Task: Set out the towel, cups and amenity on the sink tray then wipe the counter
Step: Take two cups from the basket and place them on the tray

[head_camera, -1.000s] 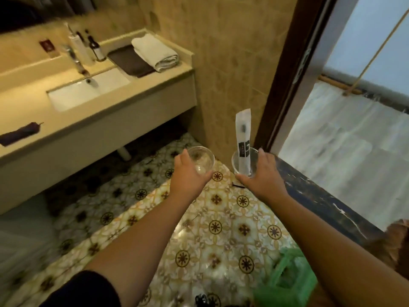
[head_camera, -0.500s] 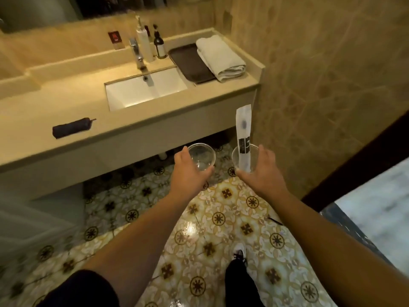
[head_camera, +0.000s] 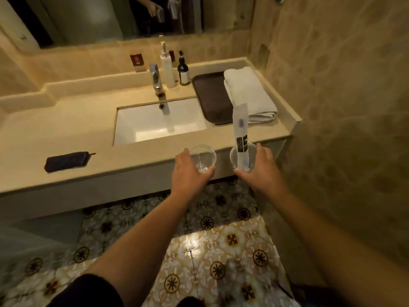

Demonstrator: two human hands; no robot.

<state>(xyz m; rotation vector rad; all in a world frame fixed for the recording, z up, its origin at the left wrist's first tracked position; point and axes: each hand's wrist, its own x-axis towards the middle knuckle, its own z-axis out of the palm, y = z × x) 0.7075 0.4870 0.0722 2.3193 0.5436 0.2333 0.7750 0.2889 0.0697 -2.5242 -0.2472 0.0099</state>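
Note:
My left hand [head_camera: 190, 173] grips a clear plastic cup [head_camera: 203, 157] just in front of the counter's front edge. My right hand [head_camera: 259, 169] holds a second clear cup [head_camera: 242, 158] with a white amenity packet [head_camera: 240, 129] standing upright in it. A dark brown tray [head_camera: 210, 94] lies on the counter right of the sink. A folded white towel [head_camera: 250, 94] rests along the tray's right side. At the counter's left end lies a dark rolled cloth [head_camera: 66, 161].
The beige counter [head_camera: 66, 129] holds a white sink basin [head_camera: 159, 120] with a chrome tap [head_camera: 156, 82], a white pump bottle [head_camera: 167, 67] and a dark bottle [head_camera: 183, 72]. A tiled wall [head_camera: 343, 107] closes the right side. Patterned floor tiles [head_camera: 221, 251] lie below.
The view has swung from the doorway to face the sink, and I have come closer. Both hands, still holding the cups, now reach the counter's front edge.

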